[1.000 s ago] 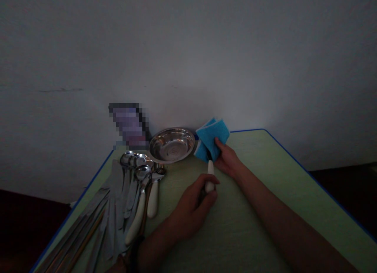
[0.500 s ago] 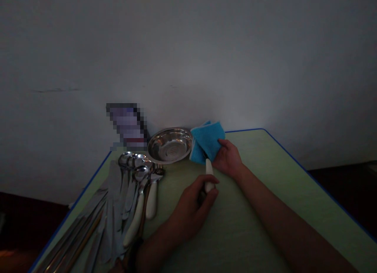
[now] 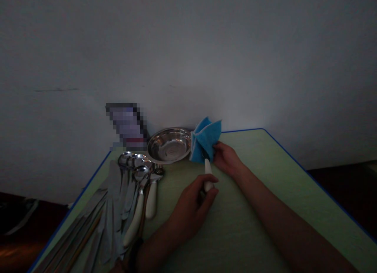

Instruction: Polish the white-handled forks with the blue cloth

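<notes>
My left hand (image 3: 196, 202) is closed around the white handle of a piece of cutlery (image 3: 208, 169) in the middle of the table. Its metal end points away from me into a folded blue cloth (image 3: 208, 141), which hides most of it, so I cannot tell its kind. My right hand (image 3: 228, 158) grips the cloth from the right side, thumb in front and the other fingers partly hidden. The cloth stands up in a fold around the metal end, close beside the rim of a round steel bowl (image 3: 153, 155).
Left of my left arm lies a pile of spoons (image 3: 140, 174), with several flat metal pieces (image 3: 85, 222) nearer the front left. A blurred-out device (image 3: 128, 126) leans against the wall (image 3: 188, 49). The pale green table (image 3: 265, 167) has a blue edge.
The cloth's near flap has folded inward to the left, showing more of the metal end. My right hand has shifted slightly with it; my left hand stays nearly still.
</notes>
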`<action>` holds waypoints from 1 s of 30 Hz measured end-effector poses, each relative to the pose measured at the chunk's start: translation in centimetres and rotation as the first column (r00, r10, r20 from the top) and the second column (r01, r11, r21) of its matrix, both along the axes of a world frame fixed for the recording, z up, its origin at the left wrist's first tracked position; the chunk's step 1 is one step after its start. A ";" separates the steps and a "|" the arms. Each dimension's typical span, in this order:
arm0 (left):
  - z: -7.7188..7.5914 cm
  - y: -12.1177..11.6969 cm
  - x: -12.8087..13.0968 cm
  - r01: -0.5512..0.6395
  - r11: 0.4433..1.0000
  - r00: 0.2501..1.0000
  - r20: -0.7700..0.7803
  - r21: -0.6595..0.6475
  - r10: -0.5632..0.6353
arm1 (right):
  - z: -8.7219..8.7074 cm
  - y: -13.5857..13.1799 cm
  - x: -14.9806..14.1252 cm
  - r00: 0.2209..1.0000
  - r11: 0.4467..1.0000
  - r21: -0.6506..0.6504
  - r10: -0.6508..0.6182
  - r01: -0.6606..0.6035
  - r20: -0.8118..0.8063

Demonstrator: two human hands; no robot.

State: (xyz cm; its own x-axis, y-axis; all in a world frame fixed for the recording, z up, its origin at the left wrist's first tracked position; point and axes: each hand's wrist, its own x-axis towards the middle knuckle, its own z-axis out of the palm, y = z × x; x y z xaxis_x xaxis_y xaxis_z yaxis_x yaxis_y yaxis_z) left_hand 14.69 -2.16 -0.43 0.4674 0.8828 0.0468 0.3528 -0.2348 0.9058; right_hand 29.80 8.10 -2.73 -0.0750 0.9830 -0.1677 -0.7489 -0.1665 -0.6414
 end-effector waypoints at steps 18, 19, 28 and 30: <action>0.5 -0.4 0.0 0.104 0.984 0.983 -0.165 0.142 -0.080 | 1.7 -0.9 0.8 0.966 0.975 -0.032 0.212 -0.219 -0.148; 0.5 -0.4 -0.1 0.108 0.983 0.982 -0.170 0.149 -0.082 | 1.8 -1.0 0.8 0.963 0.972 -0.025 0.227 -0.233 -0.148; 0.5 -0.5 -0.1 0.255 0.928 0.939 -0.300 0.273 -0.170 | 1.7 -1.0 0.7 0.950 0.961 -0.042 0.264 -0.274 -0.167; 0.6 -0.5 -0.1 0.264 0.929 0.933 -0.311 0.258 -0.179 | 1.7 -1.0 0.6 0.953 0.964 -0.066 0.244 -0.259 -0.180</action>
